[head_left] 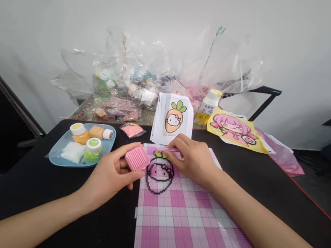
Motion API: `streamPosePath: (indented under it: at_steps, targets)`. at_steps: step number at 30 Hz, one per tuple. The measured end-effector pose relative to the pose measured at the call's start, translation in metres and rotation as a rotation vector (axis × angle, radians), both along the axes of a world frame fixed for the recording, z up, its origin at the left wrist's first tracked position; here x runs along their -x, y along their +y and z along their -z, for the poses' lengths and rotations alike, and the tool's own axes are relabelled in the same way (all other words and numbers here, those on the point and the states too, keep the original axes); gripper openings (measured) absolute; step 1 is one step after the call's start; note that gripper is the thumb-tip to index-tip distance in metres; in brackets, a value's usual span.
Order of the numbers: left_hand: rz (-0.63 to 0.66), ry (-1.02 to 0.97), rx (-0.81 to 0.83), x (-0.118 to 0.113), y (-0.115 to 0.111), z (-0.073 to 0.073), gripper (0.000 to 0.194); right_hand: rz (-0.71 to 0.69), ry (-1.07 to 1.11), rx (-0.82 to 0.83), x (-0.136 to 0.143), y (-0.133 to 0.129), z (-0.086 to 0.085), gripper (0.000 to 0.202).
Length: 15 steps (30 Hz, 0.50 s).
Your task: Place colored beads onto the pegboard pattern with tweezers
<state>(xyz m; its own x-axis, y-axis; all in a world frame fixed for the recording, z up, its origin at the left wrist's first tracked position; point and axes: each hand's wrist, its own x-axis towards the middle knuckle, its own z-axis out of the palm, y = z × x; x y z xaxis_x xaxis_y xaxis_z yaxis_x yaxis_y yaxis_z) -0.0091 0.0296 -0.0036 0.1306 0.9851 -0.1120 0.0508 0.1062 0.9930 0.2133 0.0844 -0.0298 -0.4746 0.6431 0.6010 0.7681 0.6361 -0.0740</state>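
Held by its edges in my left hand is a small pink grooved tray, with a few tiny beads in its slots. My right hand pinches a thin pink pen-like tool over the top of a pink checkered board. On the board, black beads outline a carrot-shaped figure with a face and bow, and green beads sit at its top. The tool's tip is too small to make out clearly. Behind the board stands a printed pattern card showing an orange carrot figure.
Left, a blue plate holds several jars and a white bead bag. A small pink bead bag lies nearby. Plastic bags, a white-and-yellow bottle and a yellow picture sheet are at the back.
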Motion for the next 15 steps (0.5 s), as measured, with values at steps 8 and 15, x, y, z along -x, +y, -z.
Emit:
streamPosePath:
  at_steps: [8, 15]
  targets:
    - [-0.007, -0.005, -0.001, -0.0019, 0.0, -0.0002, 0.084, 0.059, -0.044, 0.003, -0.0006, 0.0014, 0.0026, 0.029]
    - [-0.006, -0.011, 0.003, -0.0016, 0.0002, -0.0006, 0.084, 0.055, -0.046, 0.01, -0.0015, 0.0013, 0.0025, 0.032]
